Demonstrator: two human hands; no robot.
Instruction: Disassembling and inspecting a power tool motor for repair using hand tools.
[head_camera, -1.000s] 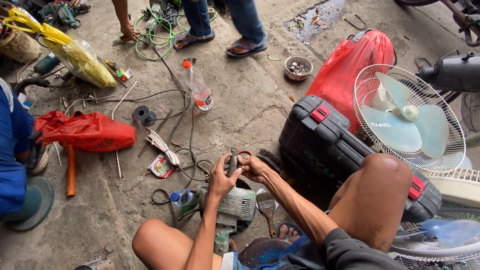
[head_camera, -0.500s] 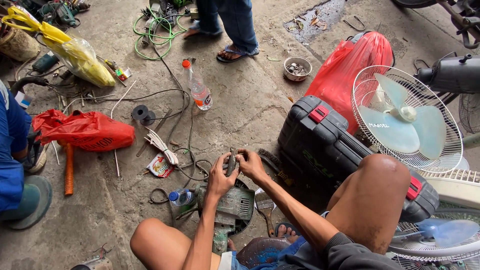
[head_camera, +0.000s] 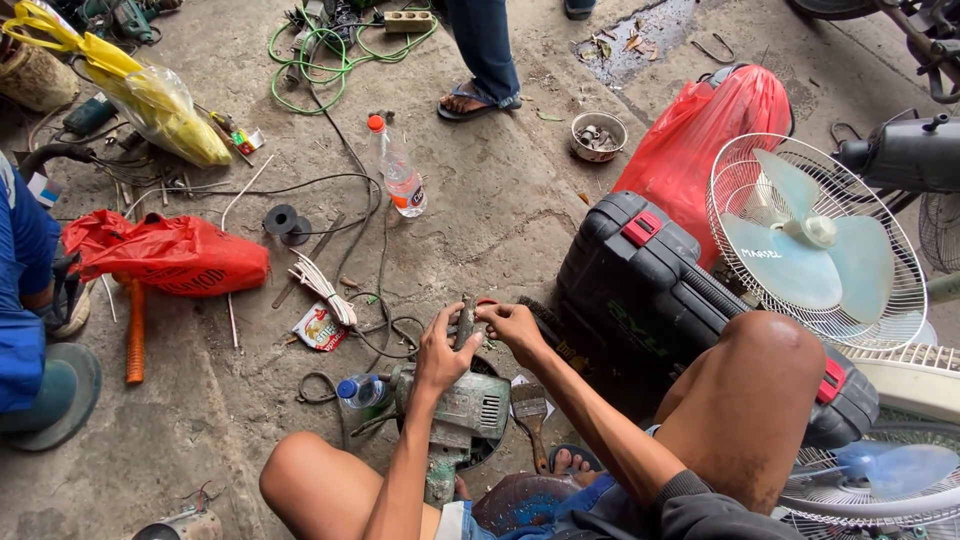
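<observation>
The left hand (head_camera: 438, 350) and right hand (head_camera: 512, 325) meet on a small metal part (head_camera: 465, 320), directly above a power tool (head_camera: 462, 410) lying on the floor (head_camera: 500, 210) between the person's knees. A paintbrush (head_camera: 530, 408) lies just right of the tool, a small bottle (head_camera: 360, 390) just left. A tool case (head_camera: 650, 300) sits to the right, with a fan (head_camera: 815, 240) behind it. Farther ahead stands a plastic bottle (head_camera: 400, 178); a bag (head_camera: 165, 255) lies far left.

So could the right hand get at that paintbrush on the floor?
Probably yes: the paintbrush lies just below the right hand, nothing covering it. But that hand, with the left hand, is busy holding a small dark part.
</observation>
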